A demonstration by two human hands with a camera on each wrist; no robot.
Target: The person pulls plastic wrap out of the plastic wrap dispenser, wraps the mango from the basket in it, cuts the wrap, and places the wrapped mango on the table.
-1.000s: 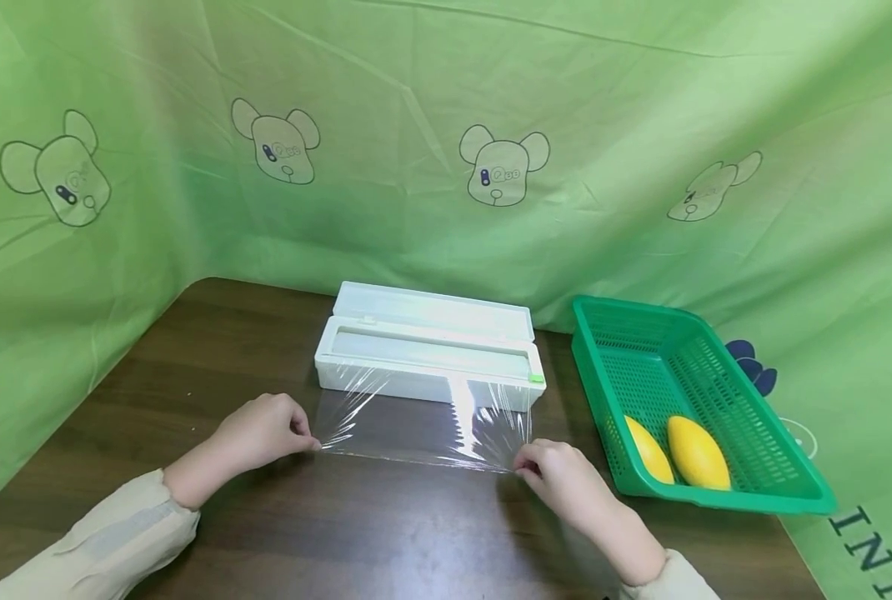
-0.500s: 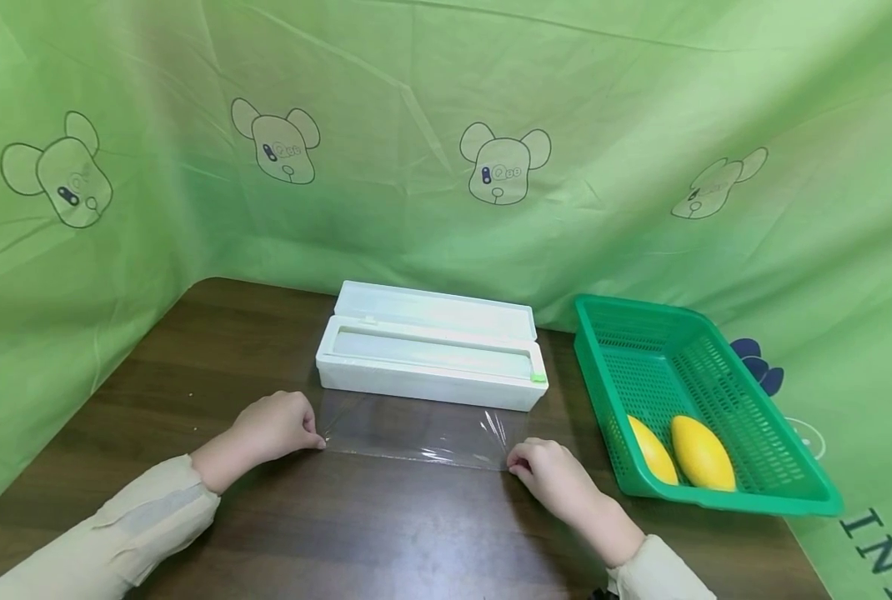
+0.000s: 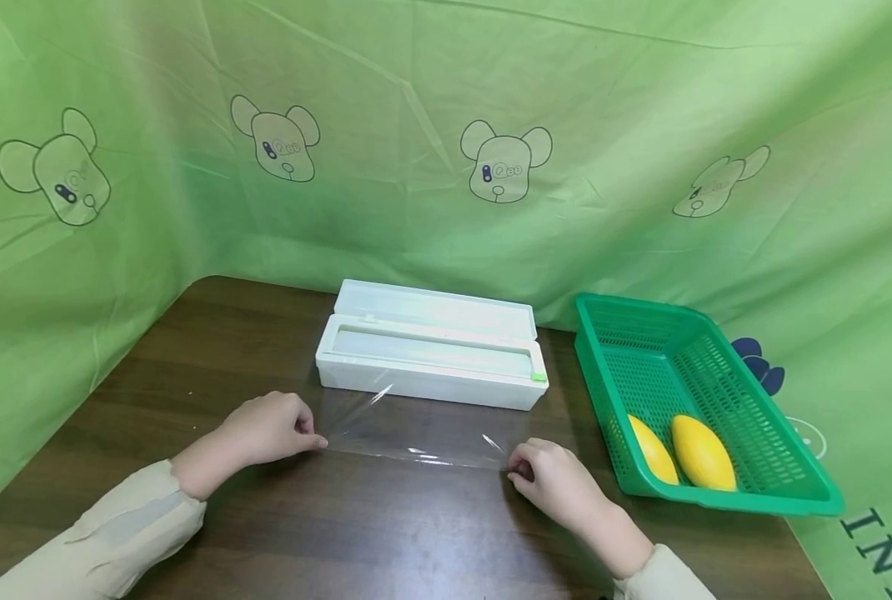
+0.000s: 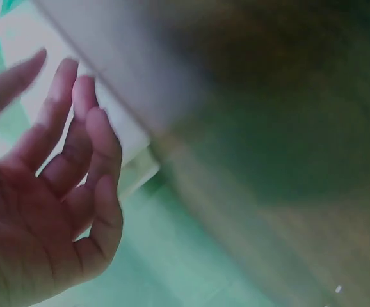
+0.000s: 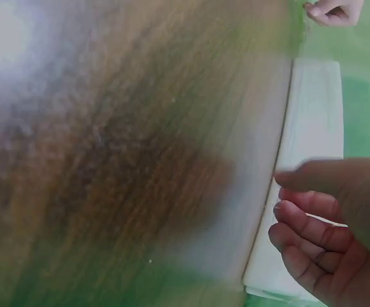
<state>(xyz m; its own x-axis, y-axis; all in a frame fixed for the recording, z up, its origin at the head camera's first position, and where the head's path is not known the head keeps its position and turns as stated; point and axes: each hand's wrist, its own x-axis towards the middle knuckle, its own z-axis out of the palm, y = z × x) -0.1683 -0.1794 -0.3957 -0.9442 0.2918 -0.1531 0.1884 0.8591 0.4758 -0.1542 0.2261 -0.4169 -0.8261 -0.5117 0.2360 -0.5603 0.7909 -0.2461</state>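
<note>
A sheet of clear plastic wrap point(image 3: 423, 433) spreads from the front of a white plastic wrap dispenser point(image 3: 431, 379), its lid tipped back. My left hand point(image 3: 269, 427) pinches the sheet's near left corner between thumb and fingers. At the near right corner my right hand point(image 3: 558, 483) pinches it too, fingers curled. A few bright creases run toward both corners. In the left wrist view the left hand point(image 4: 63, 185) shows its palm, fingers curved. The right wrist view has the right hand point(image 5: 329, 230) with thumb and index tips close together, the dispenser point(image 5: 313, 121) behind.
A green plastic basket point(image 3: 603, 408) holding two yellow mangoes point(image 3: 703, 454) stands on the right. A small green slider point(image 3: 539, 377) sits at the dispenser's right end. Behind the brown wooden table point(image 3: 386, 542) hangs a green curtain point(image 3: 386, 208) with mouse-head prints.
The wrap, earlier taut and shiny over the dispenser's front, now shows fewer creases and glints. Both hands have barely moved, keeping to its near corners.
</note>
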